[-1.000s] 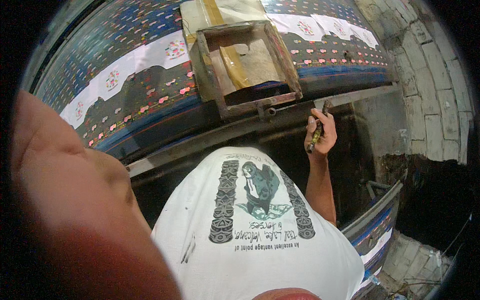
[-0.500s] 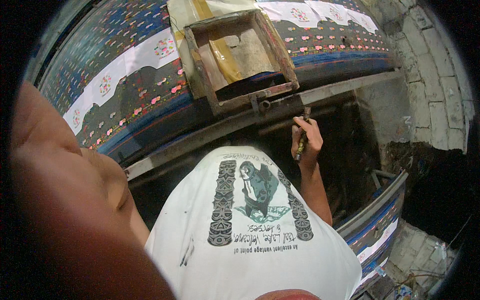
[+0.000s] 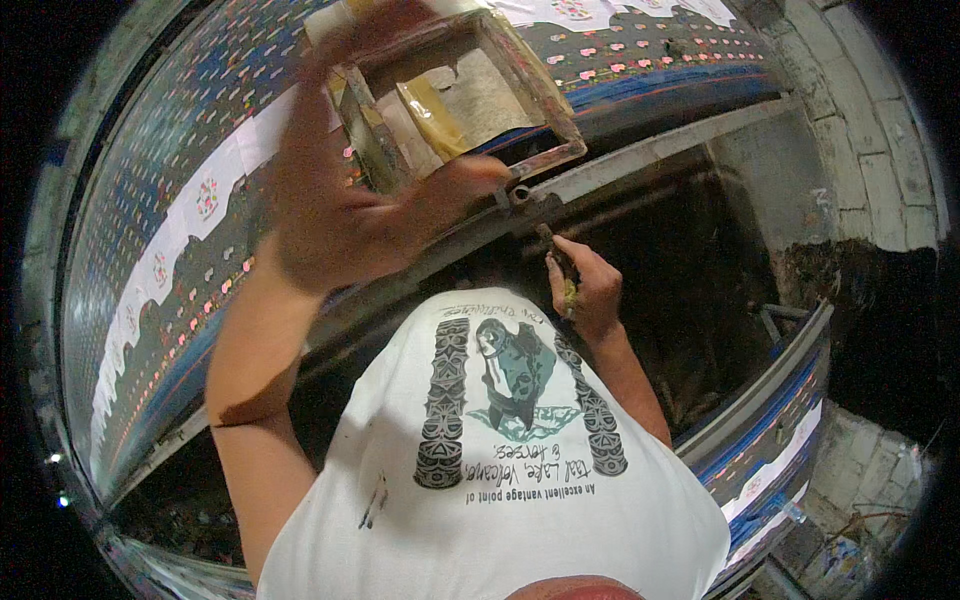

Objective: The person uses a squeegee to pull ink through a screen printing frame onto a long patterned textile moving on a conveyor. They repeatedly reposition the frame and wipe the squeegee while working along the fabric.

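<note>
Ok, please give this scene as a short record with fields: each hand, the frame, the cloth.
left hand: raised and blurred, at the near corner of the frame; grip not clear
right hand: closed on a thin stick-like tool below the table edge
wooden frame: lies on the cloth, yellow stain inside
printed cloth: dark, small pink motifs, white scalloped band
</note>
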Demonstrator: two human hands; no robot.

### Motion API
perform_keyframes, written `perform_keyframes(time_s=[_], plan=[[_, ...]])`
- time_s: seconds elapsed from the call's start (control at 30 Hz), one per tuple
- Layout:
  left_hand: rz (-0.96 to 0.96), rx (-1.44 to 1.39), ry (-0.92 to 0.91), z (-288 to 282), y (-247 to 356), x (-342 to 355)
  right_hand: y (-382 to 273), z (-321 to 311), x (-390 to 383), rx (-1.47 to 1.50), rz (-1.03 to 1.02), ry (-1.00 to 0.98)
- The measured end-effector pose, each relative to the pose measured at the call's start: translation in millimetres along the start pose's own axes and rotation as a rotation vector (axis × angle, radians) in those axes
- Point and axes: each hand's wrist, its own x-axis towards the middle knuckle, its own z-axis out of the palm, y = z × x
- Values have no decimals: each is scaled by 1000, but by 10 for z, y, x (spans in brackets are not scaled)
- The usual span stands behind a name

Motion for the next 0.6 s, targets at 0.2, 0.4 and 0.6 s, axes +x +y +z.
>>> perform_keyframes(time_s=[0.2,0.4,0.6], plan=[[-202,249,-547,1234,-458,-1045,-200,-61,213,-157,5,-57],[-222,287,-597,1570,-622,-1210,-211,37,278,-300,-104,52],[-274,281,-657,1806,-696,-1081,-1,-30,341,-385,-124,59]])
